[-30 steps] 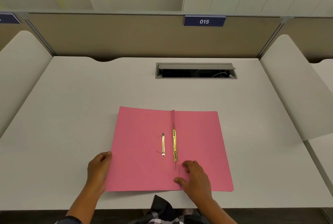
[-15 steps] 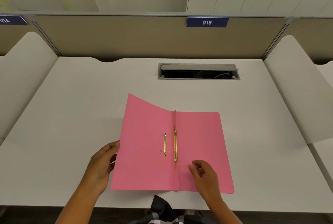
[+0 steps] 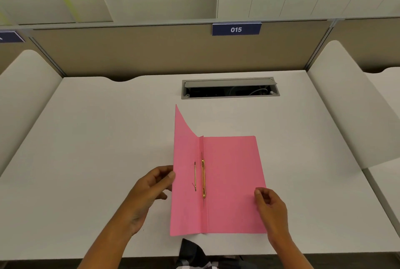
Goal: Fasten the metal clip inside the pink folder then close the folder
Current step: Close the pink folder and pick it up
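1. While the left hand (image 3: 151, 188) holds the outer edge of the folder's left cover, its thumb sits on the pink inside face and its fingers are tucked behind the cover.
2. That left cover is lifted off the desk and stands almost upright, with its top corner curling up to a point.
3. The right hand (image 3: 269, 206) rests at the right edge of the pink folder (image 3: 232, 182), near the bottom corner. Its fingers are loosely curled and its thumb tip touches the pink card. It is not clear if this hand grips the edge or only rests on it.
4. The folder's right half lies flat on the white desk (image 3: 97, 149), close to the near edge and just in front of the person.
5. The gold metal clip (image 3: 203, 179) lies flat along the fold in the middle of the folder, running from far to near.
6. A thinner gold strip (image 3: 195, 175) shows on the raised left cover, just beside the clip.
7. Behind the folder, a grey cable box (image 3: 229, 88) is set into the desk with its lid open.
8. On the brown wall (image 3: 129, 52) behind the desk hangs a blue sign (image 3: 236, 29) that reads 015.
9. White curved side panels (image 3: 346, 106) stand at both sides of the desk.
10. A bit of black and white checked cloth (image 3: 192, 253) shows at the near edge of the desk.
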`<state>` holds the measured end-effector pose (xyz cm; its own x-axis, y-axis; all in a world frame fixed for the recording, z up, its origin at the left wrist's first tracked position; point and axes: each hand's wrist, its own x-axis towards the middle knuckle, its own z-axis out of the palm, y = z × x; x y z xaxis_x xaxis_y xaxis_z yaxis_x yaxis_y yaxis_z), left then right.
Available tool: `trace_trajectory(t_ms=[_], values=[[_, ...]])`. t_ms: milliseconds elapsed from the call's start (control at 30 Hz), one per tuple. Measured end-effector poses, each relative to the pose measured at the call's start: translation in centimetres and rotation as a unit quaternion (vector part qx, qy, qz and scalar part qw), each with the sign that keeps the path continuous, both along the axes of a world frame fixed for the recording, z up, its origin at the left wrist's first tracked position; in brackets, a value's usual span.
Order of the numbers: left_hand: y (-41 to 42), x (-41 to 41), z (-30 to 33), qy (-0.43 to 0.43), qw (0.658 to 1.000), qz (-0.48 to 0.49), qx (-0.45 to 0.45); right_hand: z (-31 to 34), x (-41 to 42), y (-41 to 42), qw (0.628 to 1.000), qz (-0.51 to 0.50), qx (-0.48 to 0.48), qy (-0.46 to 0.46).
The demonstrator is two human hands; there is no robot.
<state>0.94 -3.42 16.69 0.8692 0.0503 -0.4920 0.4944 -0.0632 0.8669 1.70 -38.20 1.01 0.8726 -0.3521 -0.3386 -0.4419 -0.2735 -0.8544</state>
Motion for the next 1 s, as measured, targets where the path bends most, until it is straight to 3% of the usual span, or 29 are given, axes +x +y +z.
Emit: trace_trajectory(t_ms=[200,467,733,1000], values=[[-3.9,1.3,0.9,-0.022,0.999,-0.024,0.031,0.3,0.7,-1.2,1.0,-0.003,0.021,0.0],[-9.0,3.2,0.4,0.011,0.996,-0.055,0.069,1.6,2.0,-2.5,0.996,0.011,0.086,0.011],[-9.6,4.2,-3.6,0.063,0.988,-0.047,0.133,2.6,4.2,-5.2,0.964,-0.012,0.263,0.034],[-8.3,3.7,-9.2,0.144,0.977,0.017,0.156,1.9,5.7,-7.7,0.975,0.006,0.207,0.081]])
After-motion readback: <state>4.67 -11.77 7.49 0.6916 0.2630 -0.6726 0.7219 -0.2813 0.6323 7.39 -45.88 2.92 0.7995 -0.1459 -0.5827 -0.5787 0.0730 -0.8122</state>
